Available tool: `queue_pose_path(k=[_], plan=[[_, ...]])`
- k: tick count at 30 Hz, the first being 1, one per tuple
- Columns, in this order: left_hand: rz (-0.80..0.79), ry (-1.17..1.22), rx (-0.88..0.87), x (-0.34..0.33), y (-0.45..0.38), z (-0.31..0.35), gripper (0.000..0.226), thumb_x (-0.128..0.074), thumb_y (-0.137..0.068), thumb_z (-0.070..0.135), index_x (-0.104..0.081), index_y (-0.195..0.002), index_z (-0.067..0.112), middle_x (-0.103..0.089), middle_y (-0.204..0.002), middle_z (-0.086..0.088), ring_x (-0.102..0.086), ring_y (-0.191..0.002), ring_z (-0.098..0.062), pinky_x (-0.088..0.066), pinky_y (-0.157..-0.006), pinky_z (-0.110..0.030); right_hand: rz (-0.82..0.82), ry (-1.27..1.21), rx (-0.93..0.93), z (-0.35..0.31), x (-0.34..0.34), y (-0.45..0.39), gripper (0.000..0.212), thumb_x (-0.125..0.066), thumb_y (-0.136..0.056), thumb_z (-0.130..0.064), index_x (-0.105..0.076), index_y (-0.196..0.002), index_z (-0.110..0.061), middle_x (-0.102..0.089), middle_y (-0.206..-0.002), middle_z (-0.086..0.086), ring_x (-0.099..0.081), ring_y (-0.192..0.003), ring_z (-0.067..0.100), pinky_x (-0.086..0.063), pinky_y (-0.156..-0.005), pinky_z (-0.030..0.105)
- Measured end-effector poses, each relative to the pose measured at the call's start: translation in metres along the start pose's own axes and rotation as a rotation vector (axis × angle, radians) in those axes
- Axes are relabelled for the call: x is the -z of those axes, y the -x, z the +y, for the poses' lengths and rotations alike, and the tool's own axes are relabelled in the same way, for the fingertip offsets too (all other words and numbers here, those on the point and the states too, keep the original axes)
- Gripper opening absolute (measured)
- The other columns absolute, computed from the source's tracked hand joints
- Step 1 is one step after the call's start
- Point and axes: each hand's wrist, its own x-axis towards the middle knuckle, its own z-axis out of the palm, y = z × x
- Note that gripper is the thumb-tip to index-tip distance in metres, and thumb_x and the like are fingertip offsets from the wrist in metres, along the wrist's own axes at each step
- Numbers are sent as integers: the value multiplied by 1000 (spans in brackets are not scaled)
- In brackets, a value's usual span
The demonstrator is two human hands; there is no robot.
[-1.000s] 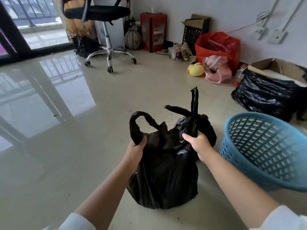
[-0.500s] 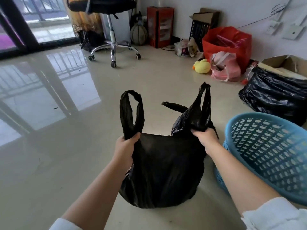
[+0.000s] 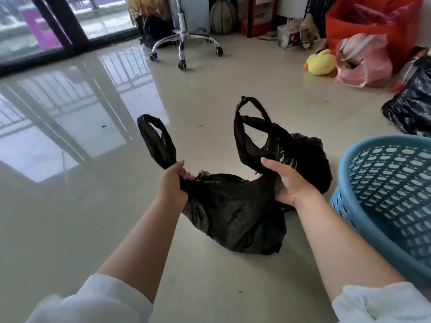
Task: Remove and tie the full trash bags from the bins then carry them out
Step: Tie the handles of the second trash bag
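Head cam view, only one angle here. Black trash bag (image 3: 235, 215) sits on the glossy beige tile floor (image 3: 93, 229) right in the middle of the frame, out of the bin and not tied. It's slumped over, its far end bunched up next to the blue bin.

Left hand (image 3: 172, 183) is fisted tight around the base of the left handle loop (image 3: 156, 141), and that loop sticks straight up above the fist. Right hand (image 3: 288, 183) has the plastic near the base of the right handle loop (image 3: 250, 127), thumb out on top, fingers curled under the bag material, so it's holding the bag too, just in a looser grip. That loop stands up toward the upper middle. The two hands are apart, with the bag's mouth stretched between them.

Blue plastic laundry-style basket bin (image 3: 391, 194) is at the right edge, tipped toward the camera, just beside the bag.

Background stuff along the top: office chair base (image 3: 184, 43) upper middle, a basketball (image 3: 222, 17) behind it, yellow plush duck (image 3: 320, 62) upper right, a pink plastic bag (image 3: 363, 61) next to the duck, a red bag (image 3: 373, 26) behind that, and another black bag (image 3: 412, 106) at the right edge. White sleeves (image 3: 98, 301) at the bottom corners.
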Motion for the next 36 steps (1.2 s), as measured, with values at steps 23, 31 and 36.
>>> queue_pose_path(k=[23, 31, 36], plan=[[-296, -212, 267, 12, -18, -25, 35, -29, -99, 12, -36, -64, 11, -30, -28, 7, -27, -21, -4, -24, -29, -7, 347, 110, 87, -2, -10, -4, 39, -31, -90, -56, -48, -82, -21, -25, -33, -8, -18, -25, 6, -20, -32, 13], [-474, -814, 269, 28, -20, -26, 34, -56, -86, 1, -42, -58, 15, -38, -44, 7, -33, -38, -4, -30, -35, -12, 148, 482, 286, 20, -25, -12, 39, -36, -97, -10, -52, -62, -18, -28, -51, 0, -26, -30, 1, -26, -32, 13], [-679, -773, 300, 27, -9, -26, 28, -37, -95, 24, -44, -71, 12, -35, -64, 1, -38, -41, -1, -34, -41, -11, -152, 604, 160, 22, -29, -4, 29, -37, -96, -11, -59, -78, -11, -36, -52, -5, -31, -34, 1, -34, -38, 13]])
